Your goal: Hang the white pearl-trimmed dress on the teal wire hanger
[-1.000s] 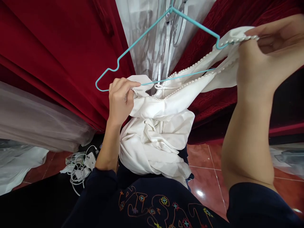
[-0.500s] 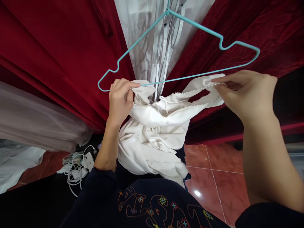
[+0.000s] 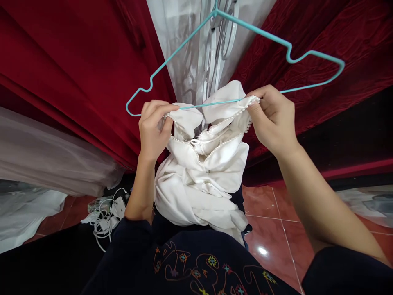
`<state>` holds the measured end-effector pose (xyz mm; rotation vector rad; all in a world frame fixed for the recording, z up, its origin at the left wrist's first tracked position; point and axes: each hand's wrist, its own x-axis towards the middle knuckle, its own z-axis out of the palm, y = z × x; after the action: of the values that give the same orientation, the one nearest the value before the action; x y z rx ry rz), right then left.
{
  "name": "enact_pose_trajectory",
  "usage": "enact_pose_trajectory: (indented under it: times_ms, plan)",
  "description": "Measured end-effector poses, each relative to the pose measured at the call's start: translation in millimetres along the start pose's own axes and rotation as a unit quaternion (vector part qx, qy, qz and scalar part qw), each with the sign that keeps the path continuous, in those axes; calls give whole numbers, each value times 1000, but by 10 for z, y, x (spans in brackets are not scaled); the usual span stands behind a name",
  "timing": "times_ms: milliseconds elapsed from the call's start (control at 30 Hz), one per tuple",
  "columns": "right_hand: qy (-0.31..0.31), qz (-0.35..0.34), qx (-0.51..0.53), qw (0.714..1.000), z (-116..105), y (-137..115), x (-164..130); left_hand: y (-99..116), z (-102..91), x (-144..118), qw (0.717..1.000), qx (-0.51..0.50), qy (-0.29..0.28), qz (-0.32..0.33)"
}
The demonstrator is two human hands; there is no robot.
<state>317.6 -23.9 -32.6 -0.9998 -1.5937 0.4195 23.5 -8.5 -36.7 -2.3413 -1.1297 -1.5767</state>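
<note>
A white dress (image 3: 187,180) with a bead-trimmed neckline lies gathered over my lap, its upper part lifted between both hands. My left hand (image 3: 155,127) pinches the left shoulder edge of the dress, close against the bottom bar of a light-blue hanger (image 3: 251,26). With thumb and fingers, my right hand (image 3: 270,119) grips the beaded right shoulder edge, near the same bar. The neckline hangs open toward me, and a thin white tie shows inside it. Part of the hanger's bar is hidden behind my right hand, and its hook is cut off at the top.
Red curtains (image 3: 76,69) hang on both sides, with a white metal frame (image 3: 211,61) and pale cloth between them. At the lower left, white cables and chargers (image 3: 104,221) lie on a black surface (image 3: 61,262). Reddish tiles (image 3: 267,225) cover the floor.
My right hand has moved left, bringing the right shoulder of the dress inward and bunching it by the hanger bar. My left hand has stayed nearly in place.
</note>
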Motion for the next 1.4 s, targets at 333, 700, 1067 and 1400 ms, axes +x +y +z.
enact_pose_trajectory:
  times_ms: [333, 700, 1067, 1400]
  plan:
    - [15, -31, -121, 992, -114, -184, 20, -166, -141, -540, 958, -159, 3, -239]
    - [14, -30, -102, 994, -124, -218, 24, -872, -444, 325, 959, -50, 198, -198]
    - [10, -5, -73, 997, -47, -158, -8, -220, -281, 681, 996, 31, 77, -28]
    - [6, 21, -24, 999, -11, -174, 46, 280, 121, 224, 991, -54, -109, 53]
